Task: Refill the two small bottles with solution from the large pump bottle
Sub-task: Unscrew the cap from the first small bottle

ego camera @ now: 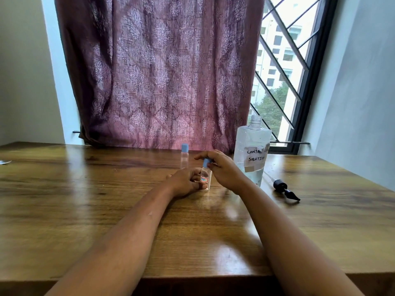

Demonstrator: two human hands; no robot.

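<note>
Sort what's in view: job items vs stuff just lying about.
Job:
- large bottle, neck open
- pump head, lying on the table right of it
- small bottle, gripped by left hand
- blue cap on it, pinched by right hand
- second small bottle, capped, standing behind

Lying about:
- small object at the table's far left edge, too cropped to identify
- curtain
- window

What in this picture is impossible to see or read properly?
All in the head view:
Near small bottle: the left hand wraps its lower part, hiding the liquid level; its tiny label is too blurred to read.
Blue cap: fingers of the right hand cover it, so tight or loose is unclear.
Large bottle: its label's first word is partly lost in crumpled tape.
Flat object on the table: cut off by the left edge.
</note>
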